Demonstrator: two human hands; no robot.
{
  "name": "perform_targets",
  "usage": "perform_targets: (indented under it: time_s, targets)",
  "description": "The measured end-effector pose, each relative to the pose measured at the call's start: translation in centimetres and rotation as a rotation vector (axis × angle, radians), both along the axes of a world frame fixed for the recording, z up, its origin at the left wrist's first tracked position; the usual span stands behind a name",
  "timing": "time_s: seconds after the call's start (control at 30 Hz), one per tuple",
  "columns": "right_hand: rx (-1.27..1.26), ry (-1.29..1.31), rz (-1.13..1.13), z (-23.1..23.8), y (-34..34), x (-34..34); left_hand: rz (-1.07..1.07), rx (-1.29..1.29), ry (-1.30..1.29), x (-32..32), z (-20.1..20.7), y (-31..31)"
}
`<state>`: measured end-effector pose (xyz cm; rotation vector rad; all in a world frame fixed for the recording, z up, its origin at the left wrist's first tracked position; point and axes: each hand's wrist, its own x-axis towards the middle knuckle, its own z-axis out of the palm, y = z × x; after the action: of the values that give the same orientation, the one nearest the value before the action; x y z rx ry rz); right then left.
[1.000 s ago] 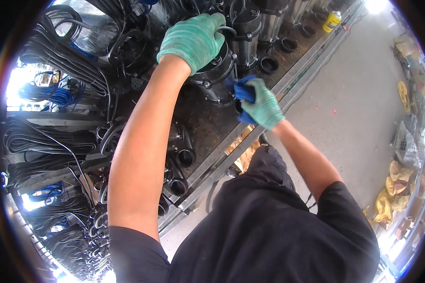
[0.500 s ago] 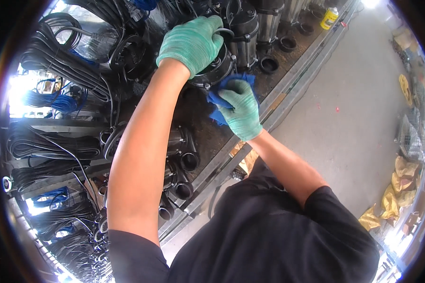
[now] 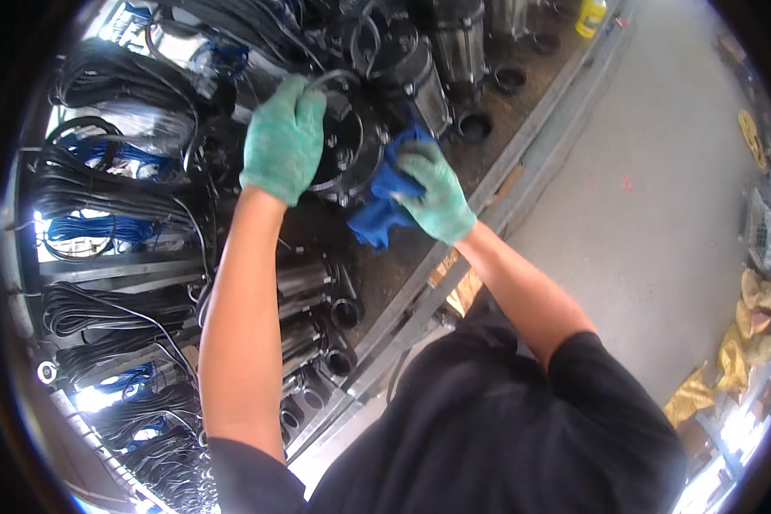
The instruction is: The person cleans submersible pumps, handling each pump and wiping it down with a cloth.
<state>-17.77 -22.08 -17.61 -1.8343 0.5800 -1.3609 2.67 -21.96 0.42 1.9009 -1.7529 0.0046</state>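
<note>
A black pump (image 3: 348,141) with a round bolted top stands on the bench in front of me. My left hand (image 3: 284,144), in a green knitted glove, is closed round the pump's curved handle (image 3: 337,75) on its left side. A bunched blue cloth (image 3: 389,183) is gripped in my right hand (image 3: 438,193), gloved the same way and slightly blurred. The cloth presses against the right side of the pump, and one end hangs down toward the bench top.
More pumps (image 3: 459,43) line the bench, with black ring-shaped outlets (image 3: 474,127) facing its metal edge (image 3: 522,163). Coiled black cables (image 3: 111,184) and blue cords fill the left. A yellow bottle (image 3: 590,17) stands at the far end. Yellow sacks (image 3: 732,351) lie right across the floor.
The pump's top shows lower and further left in view, with my left hand still on its handle. My right hand has shifted the cloth along the pump's side, and more of the cloth shows.
</note>
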Motion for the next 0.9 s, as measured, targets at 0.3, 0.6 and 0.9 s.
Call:
perform_targets:
  time_s: [0.3, 0.6, 0.9]
  targets:
    - [0.579, -0.086, 0.206, 2.3, -0.8, -2.4, 0.093, 0.034, 0.115, -2.5, 0.0, 0.9]
    - [0.711, -0.513, 0.341, 5.6, -1.5, -5.0, 0.025, -0.126, -0.328, -8.2, 1.3, 10.3]
    - [0.225, 0.107, 0.301, 0.8, -2.4, -1.5, 0.390, -0.029, 0.108, -11.2, 1.0, 17.2]
